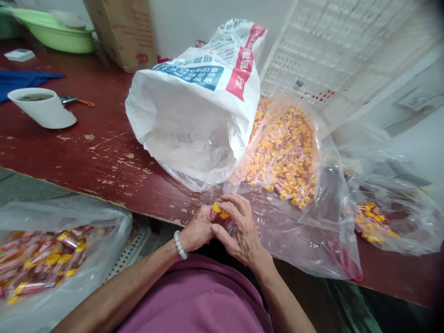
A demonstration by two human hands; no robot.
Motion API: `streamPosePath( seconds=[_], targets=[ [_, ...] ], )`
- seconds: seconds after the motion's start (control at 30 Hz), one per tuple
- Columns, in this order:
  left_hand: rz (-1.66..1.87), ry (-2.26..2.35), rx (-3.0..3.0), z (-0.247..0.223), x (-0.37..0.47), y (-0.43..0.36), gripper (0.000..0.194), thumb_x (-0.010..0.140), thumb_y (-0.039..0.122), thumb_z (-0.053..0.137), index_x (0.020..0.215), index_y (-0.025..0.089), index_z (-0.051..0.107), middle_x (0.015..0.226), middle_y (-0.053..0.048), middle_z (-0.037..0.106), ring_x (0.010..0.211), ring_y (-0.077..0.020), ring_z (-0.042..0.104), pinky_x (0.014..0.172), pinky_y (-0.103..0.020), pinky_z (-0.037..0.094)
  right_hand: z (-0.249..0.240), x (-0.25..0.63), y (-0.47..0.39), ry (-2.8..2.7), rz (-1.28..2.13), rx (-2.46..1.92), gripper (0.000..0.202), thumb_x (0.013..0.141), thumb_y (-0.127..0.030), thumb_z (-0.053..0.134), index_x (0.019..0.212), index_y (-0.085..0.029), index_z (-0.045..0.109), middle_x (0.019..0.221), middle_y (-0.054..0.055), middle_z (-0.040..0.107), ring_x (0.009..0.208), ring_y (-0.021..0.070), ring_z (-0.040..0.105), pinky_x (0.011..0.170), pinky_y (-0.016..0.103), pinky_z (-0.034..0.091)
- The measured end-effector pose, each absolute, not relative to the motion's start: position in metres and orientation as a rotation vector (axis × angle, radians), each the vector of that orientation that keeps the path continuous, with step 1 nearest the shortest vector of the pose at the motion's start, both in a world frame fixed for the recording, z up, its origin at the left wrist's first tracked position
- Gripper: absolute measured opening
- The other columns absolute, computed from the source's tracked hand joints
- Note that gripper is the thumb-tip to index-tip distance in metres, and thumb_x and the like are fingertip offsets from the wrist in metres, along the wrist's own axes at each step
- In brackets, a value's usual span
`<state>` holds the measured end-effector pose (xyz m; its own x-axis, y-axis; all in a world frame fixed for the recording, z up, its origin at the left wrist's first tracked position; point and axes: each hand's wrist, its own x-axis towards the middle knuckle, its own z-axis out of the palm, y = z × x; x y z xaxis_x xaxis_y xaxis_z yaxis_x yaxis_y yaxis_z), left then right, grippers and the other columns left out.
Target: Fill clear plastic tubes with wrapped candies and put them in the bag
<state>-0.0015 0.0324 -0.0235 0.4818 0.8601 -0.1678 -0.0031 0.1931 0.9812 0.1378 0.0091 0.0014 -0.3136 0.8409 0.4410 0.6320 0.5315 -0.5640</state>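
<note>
At the front edge of the table my left hand [198, 228] is closed around small clear tubes with yellow caps [216, 208] and reddish contents. My right hand [245, 231] curls around the same tubes from the other side, its thumb and fingertips at the caps. The palms hide how many there are. Beyond my hands, a large white printed sack [185, 106] lies with its wide mouth towards me. To its right, a clear plastic bag [333, 226] holds a heap of similar yellow-capped tubes [287, 148].
Low on my left is a plastic-lined container of larger-looking capped tubes [52, 259]. Another clear bag [409, 217] with yellow-capped pieces sits at the right. A white cup [55, 113], cardboard box [121, 32], green basin [62, 37] and white crate [312, 51] stand further back.
</note>
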Motion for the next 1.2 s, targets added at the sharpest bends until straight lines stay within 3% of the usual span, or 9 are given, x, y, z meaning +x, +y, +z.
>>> streamPosePath(
  seconds=[0.2, 0.3, 0.4, 0.5, 0.6, 0.7, 0.9, 1.2],
  targets=[
    [0.627, 0.886, 1.204, -0.015, -0.010, 0.036, 0.012, 0.058, 0.014, 0.059, 0.070, 0.012, 0.059, 0.057, 0.003, 0.048, 0.048, -0.0068, 0.036, 0.040, -0.017, 0.027, -0.004, 0.137, 0.011, -1.908, 0.649, -1.234, 0.039, 0.076, -0.040, 0.064, 0.109, -0.022, 0.054, 0.135, 0.010, 0.035, 0.126, 0.0241, 0.037, 0.102, 0.042, 0.037],
    [0.602, 0.841, 1.094, -0.012, -0.013, 0.040, 0.016, 0.058, 0.013, 0.062, 0.073, 0.011, 0.058, 0.061, 0.002, 0.050, 0.051, -0.0083, 0.041, 0.047, -0.019, 0.035, -0.003, 0.136, 0.013, -1.976, 0.568, -1.210, 0.077, 0.066, -0.046, 0.073, 0.129, -0.019, 0.038, 0.140, 0.014, 0.030, 0.130, 0.0263, 0.030, 0.106, 0.044, 0.031],
    [0.657, 0.785, 0.962, -0.014, -0.012, 0.039, 0.021, 0.055, 0.009, 0.062, 0.075, 0.011, 0.057, 0.067, 0.000, 0.052, 0.060, -0.0104, 0.046, 0.058, -0.022, 0.040, -0.007, 0.132, 0.013, -2.152, 0.426, -1.211, 0.104, 0.055, -0.048, 0.079, 0.137, -0.015, 0.025, 0.134, 0.016, 0.040, 0.124, 0.0283, 0.036, 0.103, 0.046, 0.032],
    [0.660, 0.836, 0.954, -0.018, -0.009, 0.036, 0.018, 0.053, 0.009, 0.060, 0.069, 0.011, 0.053, 0.063, 0.002, 0.047, 0.058, -0.0090, 0.040, 0.054, -0.021, 0.034, -0.015, 0.127, 0.014, -2.204, 0.295, -1.279, 0.091, 0.054, -0.040, 0.079, 0.130, -0.016, 0.036, 0.122, 0.013, 0.052, 0.112, 0.0279, 0.046, 0.096, 0.045, 0.034],
    [0.659, 0.898, 0.991, -0.021, -0.008, 0.035, 0.014, 0.051, 0.009, 0.055, 0.064, 0.011, 0.050, 0.060, 0.003, 0.042, 0.056, -0.0082, 0.035, 0.050, -0.021, 0.028, -0.020, 0.123, 0.016, -2.190, 0.228, -1.320, 0.076, 0.058, -0.034, 0.073, 0.124, -0.016, 0.042, 0.121, 0.012, 0.054, 0.110, 0.0266, 0.049, 0.094, 0.042, 0.033],
    [0.672, 0.920, 1.058, -0.022, -0.008, 0.035, 0.015, 0.050, 0.008, 0.050, 0.065, 0.011, 0.051, 0.061, 0.003, 0.041, 0.058, -0.0086, 0.034, 0.051, -0.021, 0.027, -0.020, 0.119, 0.018, -2.197, 0.202, -1.337, 0.076, 0.057, -0.034, 0.069, 0.125, -0.016, 0.042, 0.128, 0.014, 0.050, 0.116, 0.0267, 0.046, 0.097, 0.042, 0.029],
    [0.659, 0.872, 1.012, -0.022, -0.010, 0.035, 0.017, 0.052, 0.010, 0.052, 0.069, 0.012, 0.052, 0.065, 0.002, 0.044, 0.060, -0.0093, 0.037, 0.054, -0.021, 0.030, -0.021, 0.116, 0.014, -2.162, 0.179, -1.387, 0.075, 0.056, -0.037, 0.069, 0.124, -0.019, 0.042, 0.123, 0.010, 0.055, 0.112, 0.0248, 0.051, 0.102, 0.045, 0.018],
    [0.700, 0.866, 0.937, -0.021, -0.009, 0.030, 0.015, 0.052, 0.009, 0.056, 0.065, 0.013, 0.050, 0.063, 0.003, 0.045, 0.061, -0.0102, 0.041, 0.055, -0.020, 0.032, -0.014, 0.121, 0.014, -2.205, 0.130, -1.399, 0.064, 0.059, -0.041, 0.067, 0.117, -0.021, 0.048, 0.117, 0.009, 0.060, 0.105, 0.0266, 0.052, 0.102, 0.049, 0.015]
  ],
)
